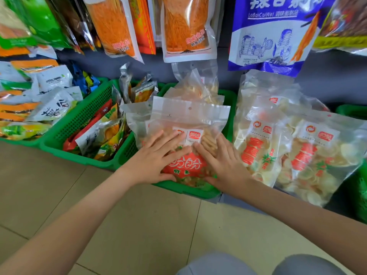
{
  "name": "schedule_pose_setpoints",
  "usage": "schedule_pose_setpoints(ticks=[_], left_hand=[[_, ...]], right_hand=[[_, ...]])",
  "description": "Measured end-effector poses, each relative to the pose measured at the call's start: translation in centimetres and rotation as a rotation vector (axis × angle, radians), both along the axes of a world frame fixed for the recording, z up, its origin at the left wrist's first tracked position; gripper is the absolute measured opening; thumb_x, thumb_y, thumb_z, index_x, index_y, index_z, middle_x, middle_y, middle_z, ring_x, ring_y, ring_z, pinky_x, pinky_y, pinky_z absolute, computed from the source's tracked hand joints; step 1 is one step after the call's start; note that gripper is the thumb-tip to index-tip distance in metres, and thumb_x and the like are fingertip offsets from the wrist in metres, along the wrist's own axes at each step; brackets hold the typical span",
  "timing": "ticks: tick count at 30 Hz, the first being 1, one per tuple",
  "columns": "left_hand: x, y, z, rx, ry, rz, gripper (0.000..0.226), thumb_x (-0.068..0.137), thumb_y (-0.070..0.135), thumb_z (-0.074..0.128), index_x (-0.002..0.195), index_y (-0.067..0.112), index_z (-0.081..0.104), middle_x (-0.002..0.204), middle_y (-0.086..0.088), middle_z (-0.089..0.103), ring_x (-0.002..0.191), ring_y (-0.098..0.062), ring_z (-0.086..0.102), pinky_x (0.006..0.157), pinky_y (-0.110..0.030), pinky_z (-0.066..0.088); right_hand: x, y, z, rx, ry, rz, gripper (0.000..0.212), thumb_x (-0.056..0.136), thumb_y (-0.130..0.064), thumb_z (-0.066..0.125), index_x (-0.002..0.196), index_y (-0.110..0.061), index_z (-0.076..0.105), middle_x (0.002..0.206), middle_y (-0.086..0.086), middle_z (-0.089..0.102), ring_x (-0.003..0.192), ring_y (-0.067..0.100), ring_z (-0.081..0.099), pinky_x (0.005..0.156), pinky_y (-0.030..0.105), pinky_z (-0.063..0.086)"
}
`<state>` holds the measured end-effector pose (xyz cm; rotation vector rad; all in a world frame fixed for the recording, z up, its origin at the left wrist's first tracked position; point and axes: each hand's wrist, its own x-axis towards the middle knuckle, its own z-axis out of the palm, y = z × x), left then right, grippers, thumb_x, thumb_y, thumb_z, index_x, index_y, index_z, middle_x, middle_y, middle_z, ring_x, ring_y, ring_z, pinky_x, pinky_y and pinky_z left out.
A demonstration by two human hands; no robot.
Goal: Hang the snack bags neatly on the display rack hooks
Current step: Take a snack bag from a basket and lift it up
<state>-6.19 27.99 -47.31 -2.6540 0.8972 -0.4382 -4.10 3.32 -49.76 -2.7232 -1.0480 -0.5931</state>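
Observation:
A clear snack bag [186, 120] with a red label lies on top of a stack in a green basket [190, 190] at the centre. My left hand [156, 155] rests flat on the bag's left side with fingers spread. On the bag's right side my right hand [222, 159] lies flat too, fingers straight. More clear bags [196, 84] stand behind it in the same basket. Above, orange snack bags [184, 26] and a blue-and-white bag [274, 32] hang from the rack.
Left of centre a second green basket [79, 120] holds mixed snack packs. Another heap of packs [29, 100] lies at far left. Clear bags of round chips [297, 147] are piled at the right. Beige tiled floor [139, 225] spreads in front; my knees show at the bottom.

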Motion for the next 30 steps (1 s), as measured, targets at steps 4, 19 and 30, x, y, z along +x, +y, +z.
schedule_pose_setpoints(ticks=[4, 19, 30], left_hand=[[-0.3, -1.5, 0.7, -0.025, -0.040, 0.007, 0.089, 0.076, 0.070, 0.043, 0.148, 0.025, 0.017, 0.154, -0.010, 0.011, 0.143, -0.026, 0.008, 0.115, -0.047, 0.003], [8.4, -18.8, 9.1, -0.670, -0.288, 0.249, 0.059, 0.078, 0.044, 0.050, 0.128, 0.013, 0.048, 0.141, -0.010, 0.040, 0.125, -0.029, 0.037, 0.103, -0.046, 0.027], [13.4, -21.1, 17.4, -1.740, -0.061, 0.257, 0.067, 0.074, 0.024, 0.076, 0.123, 0.017, 0.032, 0.107, 0.002, 0.065, 0.090, -0.003, 0.063, 0.082, -0.010, 0.043]], right_hand=[[0.2, -0.4, 0.2, -0.019, 0.037, -0.018, 0.116, 0.051, -0.052, 0.083, 0.144, -0.020, 0.023, 0.134, 0.028, 0.040, 0.128, 0.045, 0.037, 0.101, 0.055, 0.030], [6.7, -11.5, 10.7, 0.569, -0.052, -0.141, 0.066, 0.080, -0.012, 0.063, 0.137, -0.005, 0.030, 0.128, 0.015, 0.047, 0.115, 0.022, 0.038, 0.100, 0.023, 0.027], [12.1, -14.2, 19.6, 1.124, 0.477, -0.034, 0.091, 0.077, -0.024, 0.074, 0.142, -0.026, 0.011, 0.135, -0.008, 0.039, 0.124, 0.006, 0.041, 0.105, 0.033, 0.037]])
